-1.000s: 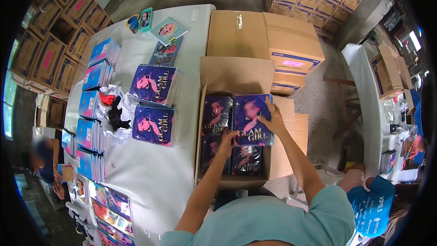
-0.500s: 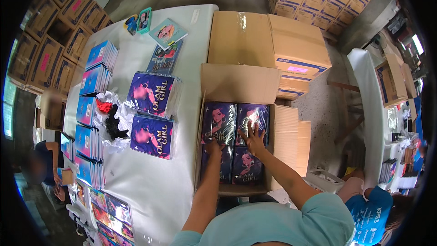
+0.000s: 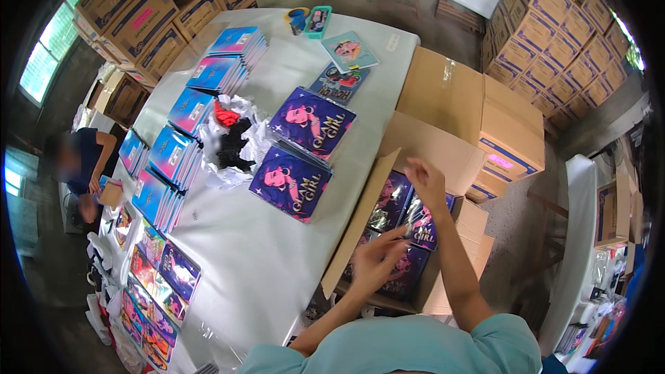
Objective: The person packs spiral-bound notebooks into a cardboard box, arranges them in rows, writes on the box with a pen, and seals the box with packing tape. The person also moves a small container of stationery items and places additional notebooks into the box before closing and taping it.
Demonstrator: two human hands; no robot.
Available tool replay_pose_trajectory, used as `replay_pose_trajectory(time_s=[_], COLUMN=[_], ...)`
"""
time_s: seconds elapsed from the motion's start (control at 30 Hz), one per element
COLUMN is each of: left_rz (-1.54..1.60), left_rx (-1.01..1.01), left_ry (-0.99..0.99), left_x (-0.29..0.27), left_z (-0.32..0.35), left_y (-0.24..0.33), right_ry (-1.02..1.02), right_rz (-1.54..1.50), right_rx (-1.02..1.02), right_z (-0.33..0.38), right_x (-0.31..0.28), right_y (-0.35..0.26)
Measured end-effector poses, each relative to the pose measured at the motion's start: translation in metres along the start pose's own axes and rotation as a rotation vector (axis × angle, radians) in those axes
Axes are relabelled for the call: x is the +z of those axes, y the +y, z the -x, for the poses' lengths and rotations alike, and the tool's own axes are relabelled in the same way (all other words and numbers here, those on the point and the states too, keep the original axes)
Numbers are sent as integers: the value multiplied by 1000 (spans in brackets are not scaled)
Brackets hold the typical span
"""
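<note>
My left hand (image 3: 376, 261) is over the near part of an opened cardboard box (image 3: 433, 140), fingers apart and nothing in them. Higher up, my right hand (image 3: 426, 183) hovers over the box's far part, also empty, with its fingers spread and slightly blurred. Dark purple notebooks in glossy wrap lie in the box in side-by-side stacks; one far notebook (image 3: 420, 225) shows between my hands, and a near notebook (image 3: 409, 273) is partly covered by my left hand. Left of the box, two stacks of matching purple notebooks (image 3: 313, 125) stand on the white-covered table (image 3: 277, 270).
Several stacks of blue-pink notebooks (image 3: 173, 152) line the table's left side, beside crumpled white paper (image 3: 239, 142) with red and black scraps. Closed cartons (image 3: 443, 90) adjoin the open box. A co-worker (image 3: 97, 159) sits at the far left. Piled cartons (image 3: 554, 34) stand behind.
Both hands have lifted off the notebooks in the box, and the fingers have spread. The view has turned, so the table and box appear tilted and shifted right.
</note>
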State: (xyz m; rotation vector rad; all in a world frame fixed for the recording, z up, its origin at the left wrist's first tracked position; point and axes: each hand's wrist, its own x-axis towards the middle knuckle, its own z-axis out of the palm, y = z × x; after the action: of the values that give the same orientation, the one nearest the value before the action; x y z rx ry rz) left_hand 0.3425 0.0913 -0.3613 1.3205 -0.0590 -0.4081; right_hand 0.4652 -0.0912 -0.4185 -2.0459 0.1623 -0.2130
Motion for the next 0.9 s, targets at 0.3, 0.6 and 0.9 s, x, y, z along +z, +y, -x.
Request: replay_pose_trajectory(time_s=[0.3, 0.6, 0.9], left_rz=[-418, 432, 230], left_rx=[-521, 84, 175], left_ry=[1292, 975, 1205], left_x=[-187, -227, -230], left_z=[-78, -95, -79], left_y=[-59, -79, -39], right_ry=[-322, -416, -45], right_rz=[706, 398, 228], right_rx=[29, -465, -522], right_z=[-191, -114, 22], right_x=[171, 159, 67], right_y=[-76, -166, -206])
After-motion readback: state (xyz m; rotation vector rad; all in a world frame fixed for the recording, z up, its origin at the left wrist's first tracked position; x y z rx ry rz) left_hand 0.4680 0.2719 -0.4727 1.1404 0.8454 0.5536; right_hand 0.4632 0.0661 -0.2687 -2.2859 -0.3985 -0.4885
